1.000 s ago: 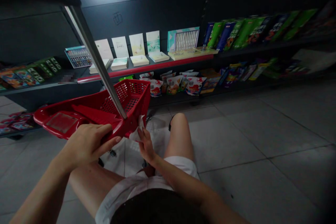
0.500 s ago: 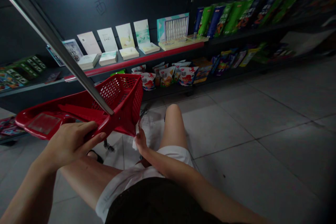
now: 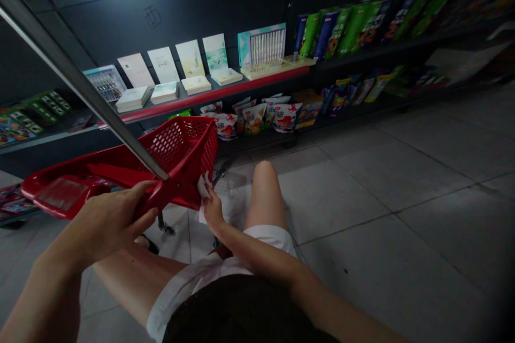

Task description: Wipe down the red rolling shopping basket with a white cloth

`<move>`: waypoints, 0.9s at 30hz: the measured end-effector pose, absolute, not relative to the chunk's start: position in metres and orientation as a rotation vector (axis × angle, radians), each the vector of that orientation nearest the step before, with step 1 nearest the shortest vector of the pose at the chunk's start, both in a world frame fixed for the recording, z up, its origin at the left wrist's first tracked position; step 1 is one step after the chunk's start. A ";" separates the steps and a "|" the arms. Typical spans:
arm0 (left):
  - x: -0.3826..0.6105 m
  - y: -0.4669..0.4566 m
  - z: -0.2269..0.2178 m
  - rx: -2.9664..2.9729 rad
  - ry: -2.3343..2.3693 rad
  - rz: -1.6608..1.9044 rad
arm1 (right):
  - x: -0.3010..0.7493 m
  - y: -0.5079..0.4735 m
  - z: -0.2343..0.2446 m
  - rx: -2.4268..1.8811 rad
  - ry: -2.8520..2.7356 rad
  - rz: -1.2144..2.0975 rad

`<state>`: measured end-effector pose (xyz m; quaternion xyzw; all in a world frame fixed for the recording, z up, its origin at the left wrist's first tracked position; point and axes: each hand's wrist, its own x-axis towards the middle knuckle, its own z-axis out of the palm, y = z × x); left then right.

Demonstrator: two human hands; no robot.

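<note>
A red plastic shopping cart (image 3: pixel 189 166) with perforated walls stands in front of me at the left. My left hand (image 3: pixel 116 220) grips its near rim, thumb on the near side and fingers over the top. My right hand (image 3: pixel 213 211) holds a white cloth (image 3: pixel 204 185) against the cart's outer corner, below the rim; it could also be a paper wipe. The cloth is crumpled and partly hidden by the fingers. A metal pole (image 3: pixel 92 91) rises from the cart's rim towards the upper left.
Behind the cart, a dark shelf with a red edge strip (image 3: pixel 217 92) carries upright notebooks (image 3: pixel 191 59) and boxed pens (image 3: pixel 267 45). Snack bags (image 3: pixel 285 117) fill the lower shelf. Green and blue packages (image 3: pixel 350 27) line the right. Grey floor tiles (image 3: pixel 362 182) spread at right. My knee (image 3: pixel 265 177) is beside the cart.
My right hand has moved the white cloth up along the cart's corner, and more of the cloth shows now. My left hand keeps its hold on the rim.
</note>
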<state>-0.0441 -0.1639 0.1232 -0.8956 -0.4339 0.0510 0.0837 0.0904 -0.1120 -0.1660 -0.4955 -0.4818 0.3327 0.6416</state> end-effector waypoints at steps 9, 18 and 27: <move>-0.016 -0.163 0.129 -2.173 -1.744 0.627 | 0.097 -0.121 -0.167 -0.946 -1.449 0.649; -0.060 -0.143 0.121 -2.253 -1.831 0.633 | 0.064 -0.073 -0.120 -1.025 -1.264 0.624; -0.091 -0.133 0.112 -2.416 -1.760 0.373 | 0.077 -0.080 -0.129 -0.876 -1.256 0.563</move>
